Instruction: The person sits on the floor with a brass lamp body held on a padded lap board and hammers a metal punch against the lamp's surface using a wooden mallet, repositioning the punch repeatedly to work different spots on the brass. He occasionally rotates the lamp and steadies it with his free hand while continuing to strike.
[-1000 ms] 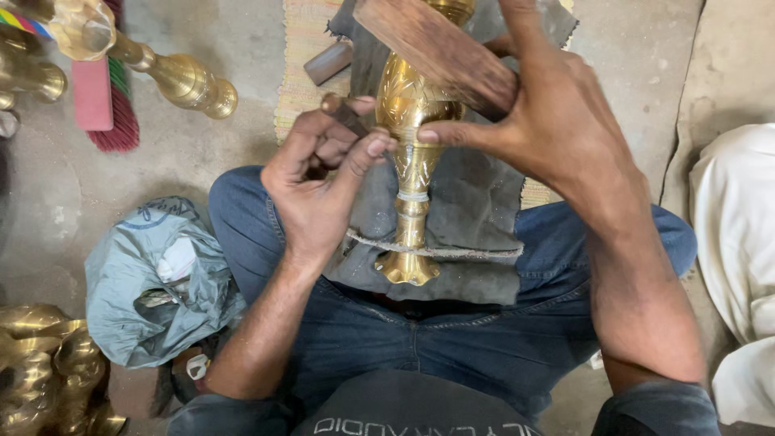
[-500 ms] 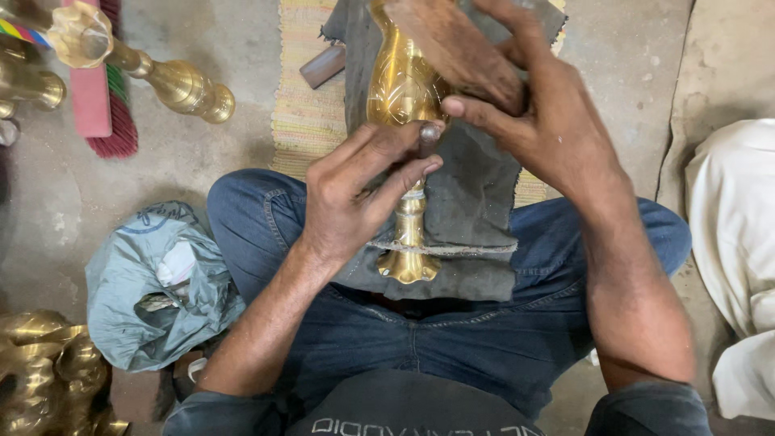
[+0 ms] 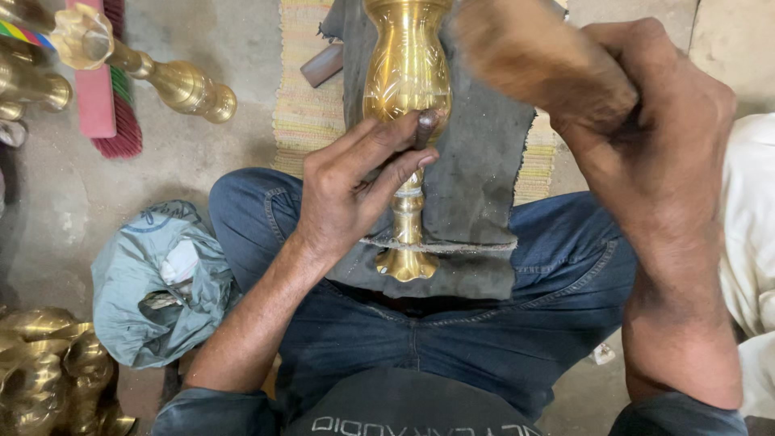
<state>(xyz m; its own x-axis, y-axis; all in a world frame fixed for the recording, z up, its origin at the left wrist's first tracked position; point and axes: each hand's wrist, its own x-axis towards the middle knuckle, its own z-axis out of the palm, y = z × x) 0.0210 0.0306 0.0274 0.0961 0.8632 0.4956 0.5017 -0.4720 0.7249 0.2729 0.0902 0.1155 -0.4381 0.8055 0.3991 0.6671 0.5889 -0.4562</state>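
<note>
A tall brass vase (image 3: pixel 406 77) with engraved lines lies on a dark grey cloth (image 3: pixel 476 169) across my lap, its foot toward me. My left hand (image 3: pixel 355 190) pinches a short dark metal punch (image 3: pixel 425 127) between thumb and fingers, its tip pressed on the vase's body just above the stem. Raised above and to the right of the vase, my right hand (image 3: pixel 654 137) grips a wooden mallet (image 3: pixel 537 69), which is blurred by motion.
A striped woven mat (image 3: pixel 311 97) lies under the cloth on the concrete floor. Other brass pieces (image 3: pixel 173 81) lie at top left beside a pink brush (image 3: pixel 101 105), more brass (image 3: pixel 44 363) at bottom left. A crumpled grey bag (image 3: pixel 157 278) sits by my left knee. White cloth (image 3: pixel 751 234) shows at right.
My left hand slid up the vase and set the punch against its body. My right hand lifted the mallet off the vase and swung it to the right.
</note>
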